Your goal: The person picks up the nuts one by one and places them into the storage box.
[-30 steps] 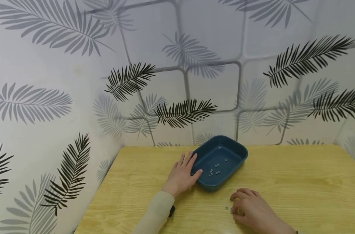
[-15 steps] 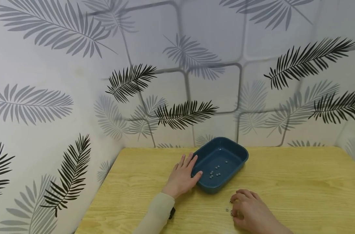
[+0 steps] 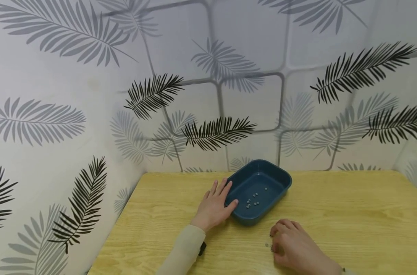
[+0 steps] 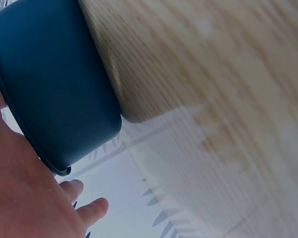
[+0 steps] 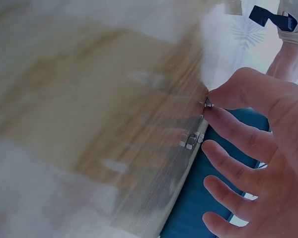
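A blue tray (image 3: 263,180) with rounded corners sits at an angle on a yellow wood table (image 3: 353,210). On its floor lie about nine small metal nuts (image 3: 257,203), most gathered toward the near end and one apart, close to the right-hand wall.

The left hand (image 3: 212,208) rests on the tray's left side, its fingers spread along the rim and the thumb reaching over it. A pale sleeve (image 3: 189,242) covers that forearm, with a black band (image 3: 202,248) at the wrist.

The tray's far corner rises in front of the table's back edge, where a leaf-patterned wall (image 3: 249,103) begins. The table's left edge slants well outside the left arm. Wide wood surface stretches to the right of the tray, and a strip of wood separates its near corner from the right hand (image 3: 299,244).

That right hand is low over the table. In its wrist view, thumb and index finger come together on one nut (image 5: 208,103) at their tips; whether it is lifted cannot be told. A small cluster of nuts (image 5: 191,141) lies just beside the middle fingertip. From the head view, a loose nut (image 3: 266,245) lies on the wood just left of the fingertips.
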{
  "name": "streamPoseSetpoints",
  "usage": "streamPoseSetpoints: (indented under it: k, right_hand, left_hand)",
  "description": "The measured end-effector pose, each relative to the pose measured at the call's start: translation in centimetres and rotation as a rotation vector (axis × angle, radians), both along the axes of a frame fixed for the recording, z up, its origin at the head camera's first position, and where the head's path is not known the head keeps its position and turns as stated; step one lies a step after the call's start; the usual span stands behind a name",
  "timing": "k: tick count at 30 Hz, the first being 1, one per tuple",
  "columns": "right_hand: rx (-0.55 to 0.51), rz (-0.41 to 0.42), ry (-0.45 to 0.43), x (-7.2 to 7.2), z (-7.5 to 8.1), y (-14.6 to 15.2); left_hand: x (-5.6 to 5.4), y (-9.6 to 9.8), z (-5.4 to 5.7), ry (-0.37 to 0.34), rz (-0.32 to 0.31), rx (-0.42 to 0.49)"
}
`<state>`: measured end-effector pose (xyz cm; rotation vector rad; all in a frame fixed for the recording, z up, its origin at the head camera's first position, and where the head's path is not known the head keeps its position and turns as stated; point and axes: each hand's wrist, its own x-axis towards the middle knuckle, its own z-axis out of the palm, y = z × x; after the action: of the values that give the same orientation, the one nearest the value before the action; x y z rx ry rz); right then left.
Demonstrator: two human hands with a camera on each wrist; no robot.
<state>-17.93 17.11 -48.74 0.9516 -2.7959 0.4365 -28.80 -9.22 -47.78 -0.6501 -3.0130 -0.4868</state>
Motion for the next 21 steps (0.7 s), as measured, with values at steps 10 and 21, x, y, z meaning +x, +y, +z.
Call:
streamPoseSetpoints:
  k: [10, 21]
  right_hand:
    - [-0.016, -0.041, -0.063, -0.3, 0.5, 0.4]
    - [-0.043, -0.099, -0.068, -0.4, 1.7, 0.5]
  left_hand:
    - [0.1, 0.0, 0.5, 0.013, -0.009, -0.003]
    - [0.1, 0.0, 0.3, -0.001, -0.006, 0.003]
